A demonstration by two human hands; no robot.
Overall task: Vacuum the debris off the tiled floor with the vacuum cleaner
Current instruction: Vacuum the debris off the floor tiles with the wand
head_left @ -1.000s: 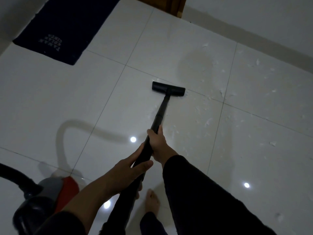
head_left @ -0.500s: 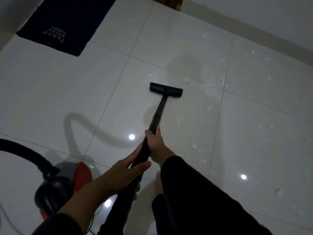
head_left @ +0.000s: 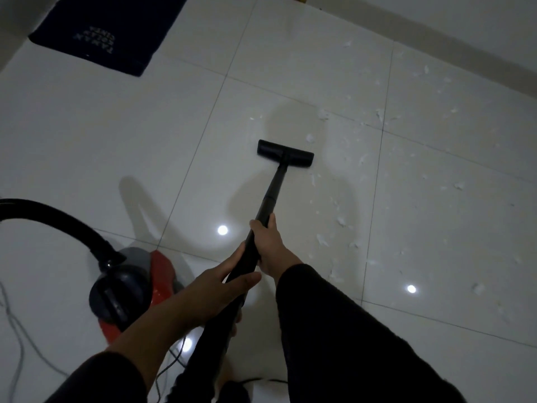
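A: Broadly, what is laid out, from the biggest thing down?

B: A white tiled floor is seen across the whole view, with a dark mat lying at the far left. The vacuum cleaner, red and grey, is parked at the near left, and its black hose is arched away to the left edge. A thin cord is trailed on the floor beside it.

A: And the wand?

B: The wand is held by both hands. Its long axis is run from the near centre out to the far centre, tilted slightly rightward, and it is ended by the floor head, which is set flat on a tile with its width across the wand.

A: How is the grip described?

B: The right hand is wrapped round the wand further out; the left hand is curled round it nearer the body, thumb across the top. Nothing is left slack.

A: Where is the debris found relative to that?

B: White scraps are scattered mostly to the right of the wand and beyond the head, well into the far right tiles; one scrap is seen just past the head's right end. A swing of the head rightward is judged to be called for, and the right hand is the nearer one to lead it.
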